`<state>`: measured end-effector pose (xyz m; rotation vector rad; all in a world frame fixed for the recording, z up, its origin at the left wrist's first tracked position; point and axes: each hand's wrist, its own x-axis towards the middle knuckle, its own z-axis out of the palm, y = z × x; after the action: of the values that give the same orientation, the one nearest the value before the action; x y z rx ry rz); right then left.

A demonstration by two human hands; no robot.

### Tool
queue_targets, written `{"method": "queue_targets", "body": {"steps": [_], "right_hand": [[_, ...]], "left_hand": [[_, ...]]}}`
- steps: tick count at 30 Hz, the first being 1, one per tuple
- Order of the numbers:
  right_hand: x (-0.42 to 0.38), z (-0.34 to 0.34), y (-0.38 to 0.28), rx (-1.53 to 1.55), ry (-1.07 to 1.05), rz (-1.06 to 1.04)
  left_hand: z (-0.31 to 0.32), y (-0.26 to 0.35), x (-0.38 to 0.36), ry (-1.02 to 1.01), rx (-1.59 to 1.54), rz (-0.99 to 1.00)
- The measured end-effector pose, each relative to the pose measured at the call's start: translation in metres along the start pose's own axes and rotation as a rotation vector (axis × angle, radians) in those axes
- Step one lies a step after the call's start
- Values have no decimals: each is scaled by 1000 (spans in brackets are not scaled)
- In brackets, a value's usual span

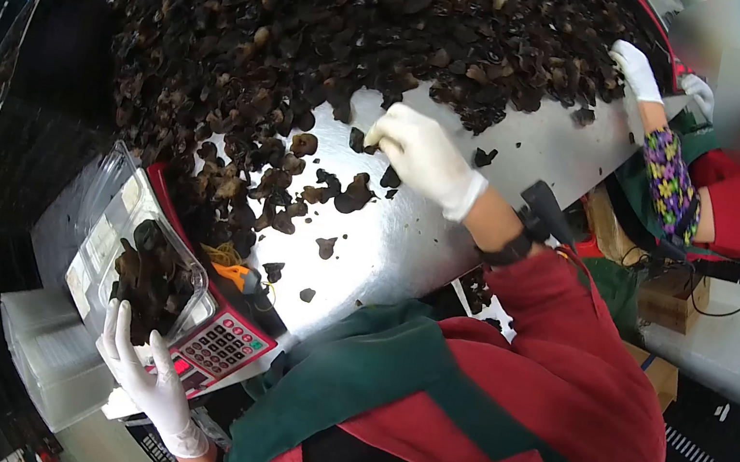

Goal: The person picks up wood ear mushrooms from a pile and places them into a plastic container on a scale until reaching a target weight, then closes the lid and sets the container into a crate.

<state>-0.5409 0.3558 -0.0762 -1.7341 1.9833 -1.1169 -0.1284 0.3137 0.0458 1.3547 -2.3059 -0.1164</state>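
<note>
My right hand (426,157), in a white glove, is over the metal table (395,255) with its fingers bent together. A dark piece of wood ear mushroom (359,140) shows at the fingertips. My left hand (149,380), also gloved, has its fingers stretched apart against the near end of a clear plastic tray (198,308). Dark wood ear mushrooms (151,282) fill part of this tray, close to the left fingertips. Under the tray stands a red digital scale (224,344) with a keypad.
A big heap of wood ear mushrooms (376,17) covers the far table. Clear plastic trays (41,352) are stacked left of the scale. An orange-handled tool (231,274) lies beside the scale. At right, a co-worker's gloved hand (636,72) touches the heap; a black bin (49,99) stands left.
</note>
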Motion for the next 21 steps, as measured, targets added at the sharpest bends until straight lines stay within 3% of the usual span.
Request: {"method": "queue_targets", "body": {"steps": [2, 4, 7, 9, 11, 12, 13, 15, 17, 21], "right_hand": [[-11, 2, -18, 24, -75, -5], [-18, 5, -35, -329, -47, -125], [-23, 17, -34, -415, -144, -124], [-27, 26, -41, -425, -77, -210], [-33, 39, -35, -597, -263, -203], [-32, 40, -32, -616, -228, -267], [-31, 40, -27, -625, -224, -265], [-25, 35, -22, -218, -100, -289], [-14, 21, -1, 47, 165, -170], [18, -31, 26, 444, 158, 540]], "left_hand": [[1, 2, 0, 14, 12, -5], [2, 3, -1, 31, -6, -20], [1, 7, -2, 24, 36, -39], [2, 7, -5, 35, 0, -67], [2, 7, -6, 36, -45, -80], [2, 7, -7, 33, -26, -89], [2, 7, -7, 32, -6, -99], [0, 8, -8, 26, -10, -95], [-2, 7, -8, 24, -31, -135], [-7, 3, -5, 42, 51, -92]]}}
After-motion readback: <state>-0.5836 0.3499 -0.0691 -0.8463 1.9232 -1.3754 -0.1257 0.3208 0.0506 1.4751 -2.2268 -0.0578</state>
